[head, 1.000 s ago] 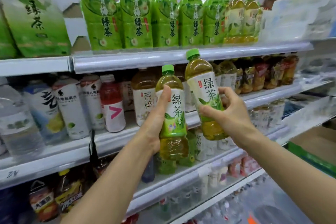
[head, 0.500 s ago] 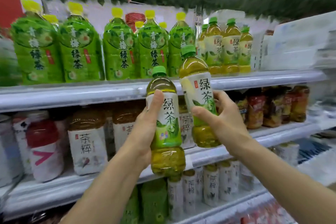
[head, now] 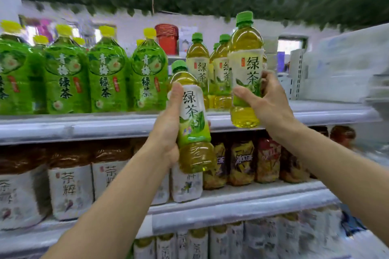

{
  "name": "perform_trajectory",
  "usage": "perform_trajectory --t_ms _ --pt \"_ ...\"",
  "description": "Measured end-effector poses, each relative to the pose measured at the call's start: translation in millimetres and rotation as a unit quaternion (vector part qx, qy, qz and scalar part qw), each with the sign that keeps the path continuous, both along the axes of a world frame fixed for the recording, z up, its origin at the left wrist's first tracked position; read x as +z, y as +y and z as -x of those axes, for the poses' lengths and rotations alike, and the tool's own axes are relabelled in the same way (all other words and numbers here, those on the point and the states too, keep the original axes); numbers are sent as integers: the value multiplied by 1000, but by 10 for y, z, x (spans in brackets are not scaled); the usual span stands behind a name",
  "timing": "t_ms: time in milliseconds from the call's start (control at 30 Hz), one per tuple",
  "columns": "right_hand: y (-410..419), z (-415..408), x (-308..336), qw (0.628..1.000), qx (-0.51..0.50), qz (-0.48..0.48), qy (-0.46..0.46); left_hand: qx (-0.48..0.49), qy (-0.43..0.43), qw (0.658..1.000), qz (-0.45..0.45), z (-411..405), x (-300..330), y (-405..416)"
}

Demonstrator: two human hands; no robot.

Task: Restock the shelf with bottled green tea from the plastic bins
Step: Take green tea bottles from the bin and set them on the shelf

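Both hands grip a green tea bottle each: my right hand (head: 271,103) wraps the label of the higher bottle (head: 245,69), its base level with the lip of the top shelf (head: 84,126), while my left hand (head: 168,126) clasps the lower bottle (head: 192,120) in front of that edge. I judge the right one is raised first because it belongs beside the matching shelved bottles (head: 199,65). Big green jugs (head: 107,82) fill the shelf's left part.
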State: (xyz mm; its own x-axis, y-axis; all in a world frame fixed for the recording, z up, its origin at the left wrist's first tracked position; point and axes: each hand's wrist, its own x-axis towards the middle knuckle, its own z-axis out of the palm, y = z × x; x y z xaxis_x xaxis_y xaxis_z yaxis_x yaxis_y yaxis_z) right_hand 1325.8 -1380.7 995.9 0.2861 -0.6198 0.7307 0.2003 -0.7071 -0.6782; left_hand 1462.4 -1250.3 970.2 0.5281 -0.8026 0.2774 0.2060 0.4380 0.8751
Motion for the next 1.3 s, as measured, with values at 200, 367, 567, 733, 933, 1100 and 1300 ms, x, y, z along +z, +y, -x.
perform_trajectory --t_ms 200,367,567,733,933,1100,1300 --pt "-757 -27 318 999 -15 -20 -41 -12 -15 1000 12 71 342 -460" --pt "-1104 -193 346 998 -22 -59 -30 -27 -48 998 11 17 455 -652" --pt "-1421 -377 249 996 -11 -86 35 -41 -77 996 -1 -175 442 -830" --pt "-1561 -423 222 996 -3 -76 41 -30 -96 995 -5 -333 334 -911" --pt "-1610 -424 196 994 -19 -70 81 -6 -99 995 7 -227 300 -891" --pt "-1182 -108 36 990 -110 75 -37 49 -105 993 35 -26 301 -965" --pt "-740 353 -80 966 168 43 194 93 -102 983 119 622 354 -1320"
